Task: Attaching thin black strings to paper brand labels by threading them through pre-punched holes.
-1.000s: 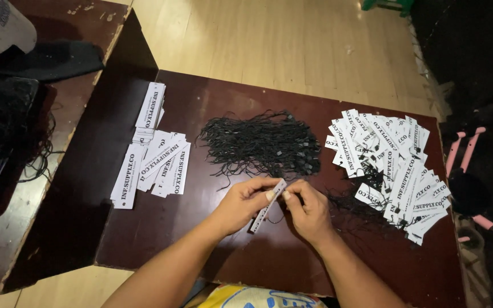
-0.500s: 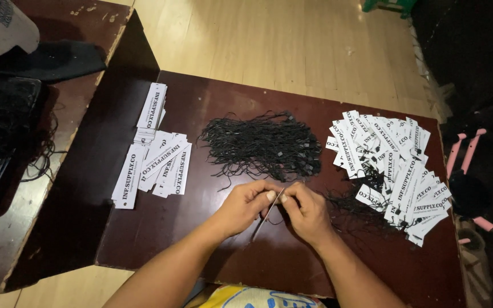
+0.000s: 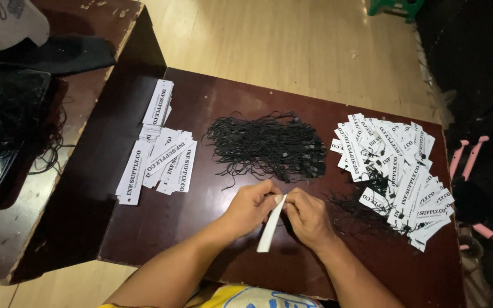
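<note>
My left hand (image 3: 250, 206) and my right hand (image 3: 309, 217) meet over the front middle of a dark brown table (image 3: 212, 102). Together they pinch the top end of a narrow white paper tag (image 3: 270, 225), which hangs down toward me with its blank side showing. Just beyond my hands lies a heap of black strings (image 3: 266, 145) with small black ends. A big pile of white printed tags with strings attached (image 3: 395, 171) spreads at the right. A smaller group of plain white printed tags (image 3: 158, 154) lies at the left.
A lower reddish-brown table (image 3: 7, 228) stands to the left with a tangle of black string in a dark tray (image 3: 1, 122) and a dark cloth (image 3: 58, 54). Pink-handled objects (image 3: 475, 165) lie off the right edge. Pale wooden floor (image 3: 292, 45) stretches beyond.
The tag has turned in my hands from lying flat with its print showing, through edge-on, to hanging with its blank side showing. Both hands have stayed in about the same place.
</note>
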